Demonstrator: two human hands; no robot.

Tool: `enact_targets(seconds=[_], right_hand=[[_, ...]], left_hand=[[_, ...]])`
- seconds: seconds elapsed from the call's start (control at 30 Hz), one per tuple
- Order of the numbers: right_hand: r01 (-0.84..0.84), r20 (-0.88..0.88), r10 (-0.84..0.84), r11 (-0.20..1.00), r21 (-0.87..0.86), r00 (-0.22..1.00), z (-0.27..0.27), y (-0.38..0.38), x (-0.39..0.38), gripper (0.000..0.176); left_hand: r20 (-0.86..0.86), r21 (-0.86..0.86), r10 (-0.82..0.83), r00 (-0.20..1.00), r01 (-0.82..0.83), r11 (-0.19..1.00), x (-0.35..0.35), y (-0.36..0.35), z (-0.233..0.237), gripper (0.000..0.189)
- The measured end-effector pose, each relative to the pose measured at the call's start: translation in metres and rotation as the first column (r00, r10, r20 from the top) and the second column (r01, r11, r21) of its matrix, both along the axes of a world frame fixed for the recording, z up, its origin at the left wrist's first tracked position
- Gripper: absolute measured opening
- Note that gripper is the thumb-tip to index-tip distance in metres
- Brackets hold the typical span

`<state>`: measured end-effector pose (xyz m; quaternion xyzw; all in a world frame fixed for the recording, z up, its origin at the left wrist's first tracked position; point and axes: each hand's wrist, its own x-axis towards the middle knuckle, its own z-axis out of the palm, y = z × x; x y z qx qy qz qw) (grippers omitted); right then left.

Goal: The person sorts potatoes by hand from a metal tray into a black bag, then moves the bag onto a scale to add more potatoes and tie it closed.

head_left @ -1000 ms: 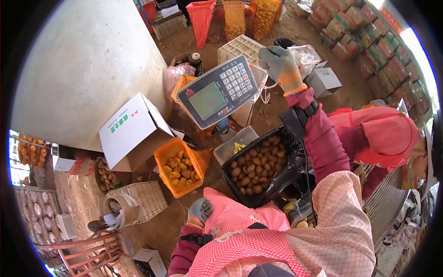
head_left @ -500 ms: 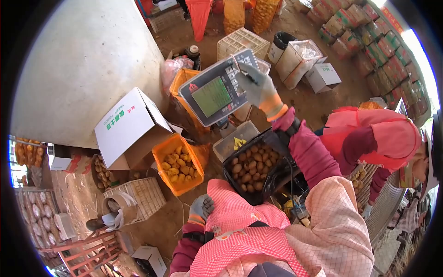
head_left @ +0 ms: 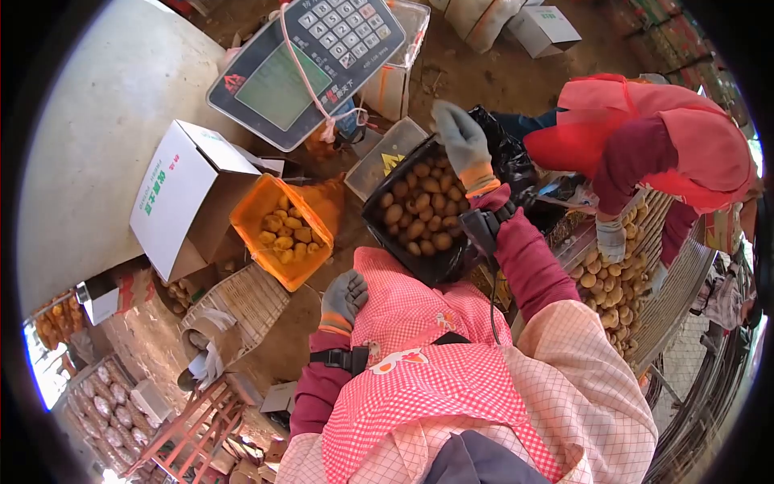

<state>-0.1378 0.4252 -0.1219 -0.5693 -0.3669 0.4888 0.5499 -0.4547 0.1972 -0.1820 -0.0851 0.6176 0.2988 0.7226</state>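
Fingers spread and empty, we are holding our right hand [head_left: 461, 141] over the bag's [head_left: 509, 157] fruit [head_left: 415, 214], left hand [head_left: 344, 297] idling half-curled, empty; likely adjusting the load, next pinching one fruit.

Probably packing yard: scale [head_left: 298, 68], cartons [head_left: 173, 194], fruit [head_left: 419, 214]

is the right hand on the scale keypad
No, the right hand is at the black bin of fruit, well apart from the scale.

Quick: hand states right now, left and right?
Left hand: fingers curled against the apron; grip cannot be told.
Right hand: open, over the black-lined crate of fruit, holding nothing.
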Motion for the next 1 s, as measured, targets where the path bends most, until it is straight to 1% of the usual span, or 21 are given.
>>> enact_targets(seconds=[0.07,0.1,0.13,0.17,0.23,0.27,0.33,0.4,0.43,0.5,0.53,0.57,0.6,0.63,0.7,0.8,0.83,0.87,0.9,0.93,1.0], right_hand=[[-0.188,0.35,0.222,0.974,-0.13,0.91,-0.073,-0.038,0.013,0.037],[-0.268,0.642,0.335,0.942,-0.204,0.689,-0.099,-0.057,0.011,0.041],[-0.316,0.836,0.409,0.899,-0.302,0.366,-0.119,-0.075,0.007,0.045],[-0.317,0.831,0.416,0.897,-0.308,0.368,-0.136,-0.093,-0.001,0.045],[-0.274,0.952,0.299,0.922,-0.272,0.063,-0.159,-0.127,-0.017,0.043],[-0.269,0.948,0.313,0.919,-0.287,0.059,-0.154,-0.14,-0.024,0.043],[-0.433,0.798,0.594,0.749,-0.501,0.104,-0.129,-0.162,-0.039,0.038],[-0.548,0.542,0.804,0.347,-0.761,-0.244,-0.121,-0.191,-0.045,0.034],[-0.537,0.538,0.806,0.349,-0.768,-0.247,-0.12,-0.189,-0.04,0.034],[-0.518,0.444,0.888,0.324,-0.791,-0.123,-0.112,-0.179,-0.029,0.034],[-0.512,0.749,0.662,0.653,-0.558,0.027,-0.129,-0.174,-0.011,0.029],[-0.454,0.838,0.524,0.79,-0.413,0.149,-0.13,-0.15,0.005,0.025],[-0.335,0.972,0.2,0.93,-0.15,0.12,-0.198,-0.152,0.035,0.029],[-0.195,0.97,0.087,0.98,-0.043,0.225,-0.149,-0.109,0.04,0.033],[0.035,0.984,0.073,0.996,-0.08,0.164,-0.144,-0.068,0.059,0.04],[-0.016,0.985,0.147,0.989,-0.147,0.084,-0.174,-0.054,0.062,0.052],[0.047,0.618,0.715,0.641,-0.766,0.328,-0.178,-0.059,0.056,0.062],[0.053,0.618,0.712,0.64,-0.766,0.334,-0.188,-0.08,0.044,0.062],[-0.069,0.81,0.559,0.828,-0.556,0.18,-0.209,-0.106,0.034,0.065],[-0.227,0.943,0.329,0.923,-0.309,0.052,-0.217,-0.127,0.027,0.067],[-0.182,0.884,0.445,0.89,-0.419,0.14,-0.182,-0.15,0.012,0.064]], left_hand=[[-0.002,0.019,-0.002,1.0,0.003,1.0,0.002,-0.003,-0.004,0.034],[0.015,0.002,-0.024,1.0,0.024,1.0,0.0,-0.007,-0.012,0.033],[0.033,-0.015,-0.043,0.999,0.043,0.999,-0.002,-0.012,-0.018,0.033],[0.031,-0.024,-0.042,0.999,0.043,0.999,-0.003,-0.015,-0.02,0.033],[-0.021,-0.122,-0.024,0.999,0.021,0.992,-0.002,-0.021,-0.02,0.032],[-0.014,-0.137,-0.029,0.999,0.027,0.99,-0.003,-0.026,-0.022,0.032],[-0.051,-0.142,-0.003,0.999,-0.004,0.99,-0.008,-0.037,-0.026,0.032],[-0.032,-0.174,-0.008,0.999,0.002,0.985,-0.016,-0.05,-0.038,0.034],[-0.034,-0.194,0.008,0.999,-0.014,0.981,-0.019,-0.053,-0.047,0.036],[-0.007,-0.189,0.005,1.0,-0.006,0.982,-0.025,-0.055,-0.059,0.037],[0.008,-0.185,-0.004,1.0,0.005,0.983,-0.028,-0.061,-0.061,0.037],[0.001,-0.195,0.0,1.0,0.0,0.981,-0.03,-0.064,-0.061,0.037],[-0.014,-0.177,0.003,1.0,-0.005,0.984,-0.03,-0.063,-0.058,0.038],[-0.027,-0.155,0.003,1.0,-0.007,0.988,-0.029,-0.062,-0.056,0.038],[-0.053,-0.172,-0.007,0.999,-0.003,0.985,-0.029,-0.059,-0.051,0.037],[-0.083,-0.184,-0.007,0.997,-0.008,0.983,-0.032,-0.063,-0.051,0.036],[-0.083,-0.178,-0.001,0.997,-0.013,0.984,-0.033,-0.064,-0.052,0.036],[-0.082,-0.179,-0.01,0.997,-0.004,0.984,-0.035,-0.065,-0.054,0.036],[-0.077,-0.177,-0.029,0.997,0.015,0.984,-0.037,-0.067,-0.058,0.04],[-0.069,-0.172,-0.048,0.996,0.036,0.985,-0.037,-0.067,-0.062,0.045],[-0.054,-0.154,-0.066,0.996,0.057,0.987,-0.035,-0.063,-0.067,0.044]])
